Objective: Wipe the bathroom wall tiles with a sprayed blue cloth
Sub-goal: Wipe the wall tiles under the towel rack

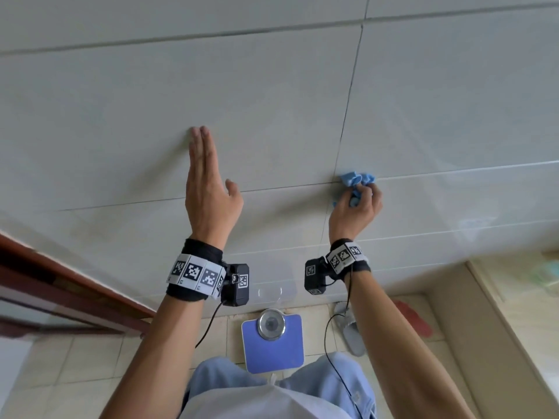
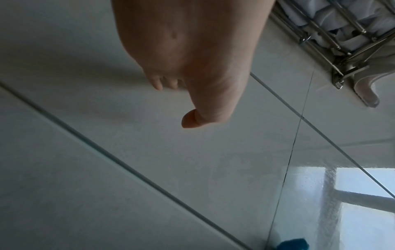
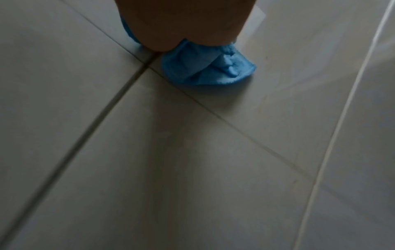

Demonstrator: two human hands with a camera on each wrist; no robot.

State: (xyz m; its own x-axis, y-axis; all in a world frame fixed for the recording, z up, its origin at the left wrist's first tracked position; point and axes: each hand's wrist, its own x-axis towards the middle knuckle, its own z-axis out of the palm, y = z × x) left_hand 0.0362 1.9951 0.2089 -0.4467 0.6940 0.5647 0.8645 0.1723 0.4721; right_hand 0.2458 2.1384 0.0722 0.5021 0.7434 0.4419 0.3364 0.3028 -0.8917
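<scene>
A crumpled blue cloth point(image 1: 357, 180) is pressed against the pale grey wall tiles point(image 1: 272, 101) where two grout lines cross. My right hand point(image 1: 358, 204) grips it, fingers curled round the bunched fabric; the right wrist view shows the blue cloth point(image 3: 205, 66) bulging out below the right hand point(image 3: 179, 23) onto the wall tiles point(image 3: 192, 152). My left hand point(image 1: 208, 182) is held flat and straight, its fingertips touching the tiles to the left of the cloth. In the left wrist view the left hand point(image 2: 192, 55) holds nothing, and a corner of the blue cloth point(image 2: 292, 244) shows at the bottom edge.
A blue bathroom scale point(image 1: 272, 340) lies on the floor by the wall, with a grey slipper point(image 1: 351, 331) and a red object point(image 1: 414, 319) to its right. A brown door frame point(image 1: 60, 285) is at the left. A metal rack point(image 2: 333, 33) is mounted high on the wall.
</scene>
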